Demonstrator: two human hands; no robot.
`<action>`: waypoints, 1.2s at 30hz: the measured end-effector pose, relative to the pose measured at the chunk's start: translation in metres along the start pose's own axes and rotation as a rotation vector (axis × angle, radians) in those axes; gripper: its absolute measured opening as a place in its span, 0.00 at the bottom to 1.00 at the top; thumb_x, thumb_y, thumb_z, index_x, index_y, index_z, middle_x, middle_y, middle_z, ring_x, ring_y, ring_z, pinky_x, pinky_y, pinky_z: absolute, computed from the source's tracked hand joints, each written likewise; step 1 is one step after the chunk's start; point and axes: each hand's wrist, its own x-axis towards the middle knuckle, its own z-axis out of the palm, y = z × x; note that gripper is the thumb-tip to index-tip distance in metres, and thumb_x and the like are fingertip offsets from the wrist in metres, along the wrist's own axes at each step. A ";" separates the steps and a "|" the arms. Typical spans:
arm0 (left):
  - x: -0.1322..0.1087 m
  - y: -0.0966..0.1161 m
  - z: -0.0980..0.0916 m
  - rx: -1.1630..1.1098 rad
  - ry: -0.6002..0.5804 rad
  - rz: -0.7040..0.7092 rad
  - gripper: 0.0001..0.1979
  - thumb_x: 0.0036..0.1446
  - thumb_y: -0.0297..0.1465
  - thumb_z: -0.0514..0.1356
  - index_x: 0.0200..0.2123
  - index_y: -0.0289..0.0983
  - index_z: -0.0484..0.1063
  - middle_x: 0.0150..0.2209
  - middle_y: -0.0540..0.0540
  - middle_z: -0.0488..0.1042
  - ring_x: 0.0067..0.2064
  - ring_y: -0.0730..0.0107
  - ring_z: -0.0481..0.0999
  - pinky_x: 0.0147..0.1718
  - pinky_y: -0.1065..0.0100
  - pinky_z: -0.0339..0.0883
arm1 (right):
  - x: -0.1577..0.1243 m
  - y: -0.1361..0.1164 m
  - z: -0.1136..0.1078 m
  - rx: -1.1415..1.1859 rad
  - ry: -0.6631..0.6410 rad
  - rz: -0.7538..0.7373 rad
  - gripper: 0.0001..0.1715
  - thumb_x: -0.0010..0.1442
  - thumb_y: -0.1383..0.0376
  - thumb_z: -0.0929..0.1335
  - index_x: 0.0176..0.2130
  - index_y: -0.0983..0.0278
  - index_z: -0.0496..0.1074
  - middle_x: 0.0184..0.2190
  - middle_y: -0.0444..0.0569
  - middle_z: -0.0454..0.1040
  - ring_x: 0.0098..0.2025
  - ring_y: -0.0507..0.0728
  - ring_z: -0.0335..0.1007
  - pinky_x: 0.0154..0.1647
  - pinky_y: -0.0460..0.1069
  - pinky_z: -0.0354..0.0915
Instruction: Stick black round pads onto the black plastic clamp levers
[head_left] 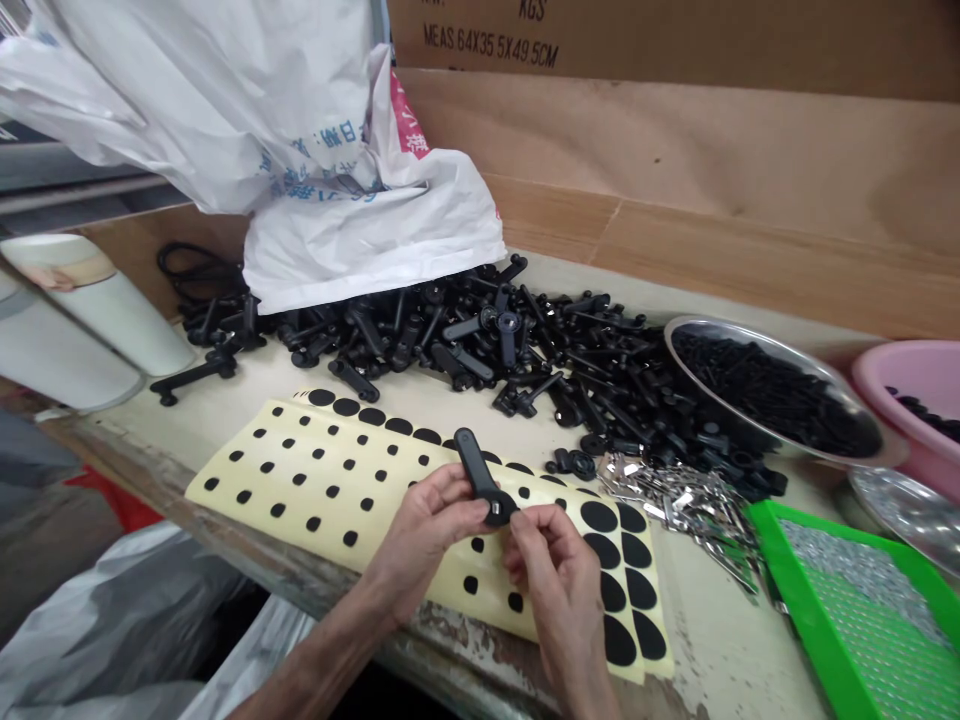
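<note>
A black plastic handle part with a round end is held over yellow sticker sheets. My left hand grips it near the round end, thumb on its side. My right hand has its thumb and forefinger pinched together at the round end's right edge; what they hold, if anything, is too small to make out. A small metal piece shows in the round end. Small black dots cover most of the top sheet, and large black circles line the right side.
A heap of black parts lies behind the sheets, below a white sack. To the right are metal clips, a steel bowl, a pink basin and a green tray. Pale cylinders stand at left.
</note>
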 end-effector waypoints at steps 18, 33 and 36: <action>-0.004 -0.008 0.002 0.000 0.200 0.066 0.17 0.46 0.24 0.67 0.42 0.36 0.74 0.43 0.44 0.78 0.45 0.64 0.75 0.47 0.65 0.66 | 0.002 0.005 0.000 -0.886 0.279 -0.559 0.12 0.64 0.58 0.63 0.34 0.61 0.69 0.32 0.46 0.70 0.26 0.52 0.68 0.23 0.45 0.57; -0.004 -0.004 -0.002 -0.113 0.085 0.046 0.15 0.51 0.27 0.65 0.44 0.33 0.70 0.40 0.40 0.78 0.42 0.60 0.77 0.41 0.62 0.70 | 0.008 -0.002 -0.015 -0.605 0.173 -0.568 0.16 0.67 0.62 0.58 0.44 0.64 0.72 0.39 0.51 0.74 0.40 0.57 0.72 0.41 0.51 0.69; -0.004 -0.003 -0.002 -0.148 0.079 0.049 0.15 0.50 0.28 0.66 0.43 0.33 0.71 0.40 0.40 0.78 0.42 0.60 0.77 0.42 0.61 0.71 | -0.001 0.001 -0.014 -0.634 0.126 -0.663 0.17 0.67 0.66 0.58 0.50 0.63 0.69 0.42 0.53 0.72 0.41 0.56 0.72 0.39 0.50 0.71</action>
